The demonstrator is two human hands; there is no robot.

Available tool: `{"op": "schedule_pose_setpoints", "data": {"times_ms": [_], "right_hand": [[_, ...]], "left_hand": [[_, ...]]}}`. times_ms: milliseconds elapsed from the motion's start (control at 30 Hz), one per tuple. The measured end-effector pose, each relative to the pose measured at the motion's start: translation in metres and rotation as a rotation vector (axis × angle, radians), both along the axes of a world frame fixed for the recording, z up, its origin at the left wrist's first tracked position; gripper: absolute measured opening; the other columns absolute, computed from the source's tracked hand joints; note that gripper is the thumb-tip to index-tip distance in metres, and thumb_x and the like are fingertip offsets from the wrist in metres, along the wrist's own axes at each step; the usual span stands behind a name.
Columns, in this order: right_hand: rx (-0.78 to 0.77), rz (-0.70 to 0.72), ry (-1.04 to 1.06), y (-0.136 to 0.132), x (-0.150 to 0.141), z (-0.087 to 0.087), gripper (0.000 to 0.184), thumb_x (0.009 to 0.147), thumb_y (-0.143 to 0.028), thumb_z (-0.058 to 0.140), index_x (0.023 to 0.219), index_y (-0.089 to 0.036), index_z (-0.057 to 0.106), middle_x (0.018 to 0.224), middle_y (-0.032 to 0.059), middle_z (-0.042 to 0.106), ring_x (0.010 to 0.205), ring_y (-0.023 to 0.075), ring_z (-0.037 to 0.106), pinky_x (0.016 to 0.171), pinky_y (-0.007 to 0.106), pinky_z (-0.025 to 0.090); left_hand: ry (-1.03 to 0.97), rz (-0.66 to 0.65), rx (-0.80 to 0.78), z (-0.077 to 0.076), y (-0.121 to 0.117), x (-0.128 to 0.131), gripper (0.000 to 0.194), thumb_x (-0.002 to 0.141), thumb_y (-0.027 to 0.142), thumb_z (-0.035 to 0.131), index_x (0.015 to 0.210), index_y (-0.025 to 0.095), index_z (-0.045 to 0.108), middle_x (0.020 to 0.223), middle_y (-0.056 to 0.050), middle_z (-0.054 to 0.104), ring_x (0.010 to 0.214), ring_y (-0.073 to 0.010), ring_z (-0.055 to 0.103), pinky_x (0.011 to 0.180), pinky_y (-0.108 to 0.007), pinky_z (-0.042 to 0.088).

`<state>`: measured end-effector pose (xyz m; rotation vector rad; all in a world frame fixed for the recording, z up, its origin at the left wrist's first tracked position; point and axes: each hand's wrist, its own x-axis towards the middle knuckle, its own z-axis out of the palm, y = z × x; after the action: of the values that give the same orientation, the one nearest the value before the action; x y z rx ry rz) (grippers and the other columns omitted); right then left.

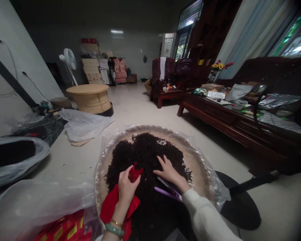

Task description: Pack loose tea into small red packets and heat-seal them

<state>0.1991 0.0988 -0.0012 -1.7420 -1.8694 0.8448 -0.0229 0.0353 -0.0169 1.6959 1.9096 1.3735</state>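
My left hand (126, 187) holds a small red packet (135, 173) upright between thumb and fingers, its mouth gaping. Over a heap of dark dried tea leaves (145, 147), my right hand (169, 170) is spread, fingers apart and fingertips at the leaves. Whether it touches them I cannot tell. The leaves lie in a wide round tray (203, 167) lined with clear plastic. Under my right wrist rests a purple two-armed tool (165, 193), like a hair straightener. More red material (109, 206) lies beneath my left wrist on the tray's near side.
Red and yellow packets (65, 229) lie in clear plastic at lower left. Left of the tray is a plastic-lined container (43, 152) of dark stuff. A black round stand base (240, 207) sits right, near a long wooden table (215, 117). A round drum-like basket (90, 100) stands beyond.
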Motion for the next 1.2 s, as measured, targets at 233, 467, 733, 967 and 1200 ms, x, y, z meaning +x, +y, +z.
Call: {"op": "schedule_pose_setpoints", "data": {"times_ms": [233, 467, 733, 967, 1200], "right_hand": [[0.117, 0.443, -0.255, -0.02, -0.054, 0.015, 0.083, 0.067, -0.033, 0.081, 0.14, -0.032, 0.042, 0.157, 0.0126, 0.02, 0.142, 0.043, 0.012, 0.104, 0.066, 0.026], [0.092, 0.442, -0.445, -0.011, -0.066, 0.027, 0.084, 0.059, -0.048, 0.084, 0.134, -0.024, 0.052, 0.15, 0.0202, 0.034, 0.135, 0.0499, 0.025, 0.099, 0.069, 0.029], [0.236, 0.511, -0.344, -0.02, -0.065, 0.03, 0.023, 0.069, -0.008, 0.068, 0.087, -0.022, 0.072, 0.101, 0.01, 0.066, 0.099, 0.0282, 0.056, 0.076, 0.034, 0.048], [0.301, 0.362, -0.088, -0.002, -0.044, 0.053, 0.019, 0.076, -0.008, 0.059, 0.085, -0.019, 0.07, 0.086, 0.0028, 0.069, 0.082, 0.0163, 0.064, 0.077, 0.025, 0.048], [0.312, 0.359, 0.413, -0.008, -0.062, 0.082, 0.024, 0.078, -0.025, 0.065, 0.101, -0.024, 0.072, 0.105, 0.0041, 0.072, 0.098, 0.0211, 0.066, 0.09, 0.034, 0.049]], "left_hand": [[0.015, -0.008, 0.018, 0.003, 0.001, -0.002, 0.046, 0.069, 0.03, 0.07, 0.113, 0.021, 0.064, 0.096, -0.007, 0.066, 0.075, -0.02, 0.063, 0.068, -0.034, 0.056], [0.019, -0.007, 0.008, 0.006, 0.0, -0.009, 0.046, 0.07, 0.031, 0.069, 0.114, 0.02, 0.063, 0.096, -0.007, 0.064, 0.071, -0.0192, 0.063, 0.067, -0.034, 0.056], [-0.003, -0.01, -0.004, 0.002, 0.0, -0.009, 0.046, 0.069, 0.029, 0.069, 0.115, 0.022, 0.063, 0.094, -0.006, 0.063, 0.076, -0.0198, 0.063, 0.069, -0.034, 0.056], [-0.003, -0.024, -0.001, 0.002, -0.001, -0.007, 0.044, 0.07, 0.027, 0.069, 0.114, 0.023, 0.063, 0.095, -0.006, 0.064, 0.078, -0.0205, 0.063, 0.069, -0.035, 0.056], [-0.023, -0.05, -0.029, 0.006, 0.0, 0.0, 0.045, 0.07, 0.028, 0.069, 0.114, 0.022, 0.063, 0.097, -0.006, 0.064, 0.078, -0.0205, 0.063, 0.07, -0.035, 0.056]]}}
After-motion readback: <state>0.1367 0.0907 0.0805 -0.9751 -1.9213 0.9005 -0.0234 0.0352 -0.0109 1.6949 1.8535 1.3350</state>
